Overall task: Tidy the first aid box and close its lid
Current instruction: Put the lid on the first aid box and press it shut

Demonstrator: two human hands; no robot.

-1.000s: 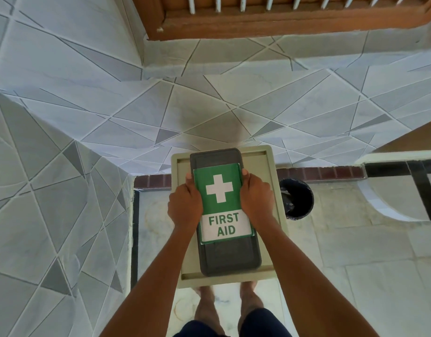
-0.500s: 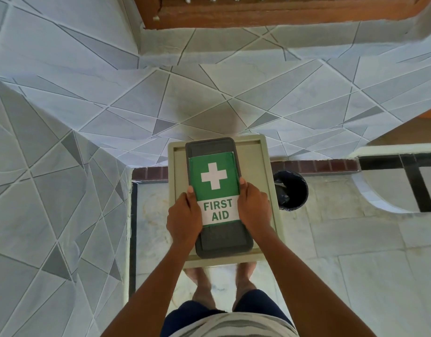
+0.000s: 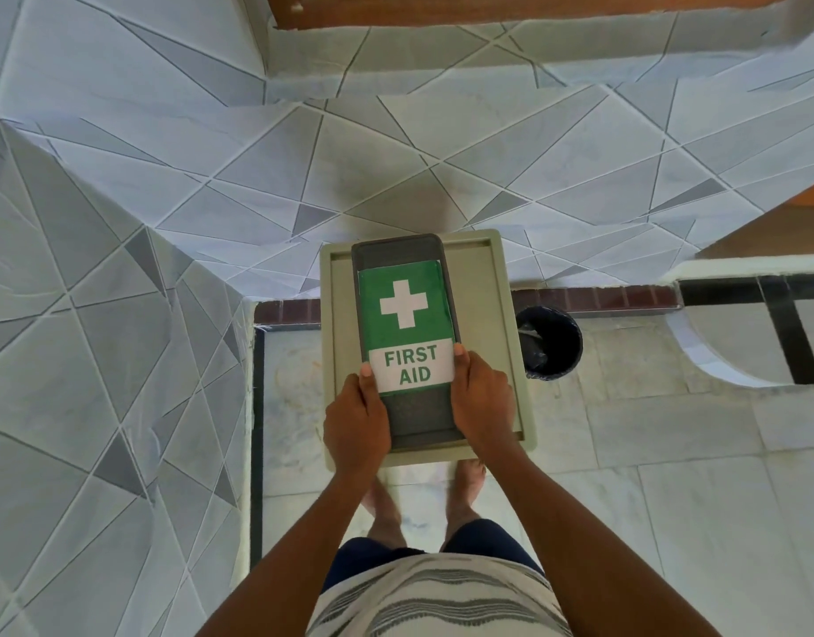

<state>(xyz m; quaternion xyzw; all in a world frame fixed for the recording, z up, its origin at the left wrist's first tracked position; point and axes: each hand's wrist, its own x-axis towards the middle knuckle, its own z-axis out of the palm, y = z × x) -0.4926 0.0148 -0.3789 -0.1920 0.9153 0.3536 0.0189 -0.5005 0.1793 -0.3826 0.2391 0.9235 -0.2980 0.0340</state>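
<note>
The first aid box point(image 3: 402, 324) is a dark grey case with its lid down, bearing a green label with a white cross and the words FIRST AID. It lies lengthwise on a beige tray-like table top point(image 3: 497, 342). My left hand point(image 3: 356, 418) grips the box's near left edge, thumb on the label's corner. My right hand point(image 3: 483, 402) grips the near right edge, thumb beside the label. The box's contents are hidden under the lid.
A black bin point(image 3: 552, 342) with a dark liner stands on the floor right of the table. Tiled walls point(image 3: 120, 314) rise at the left and beyond the table. My bare feet point(image 3: 467, 487) stand on the pale marble floor just under the table's near edge.
Both hands have slid along the box's sides toward me, from beside the cross to the near end. The view has pulled back, showing my striped shirt.
</note>
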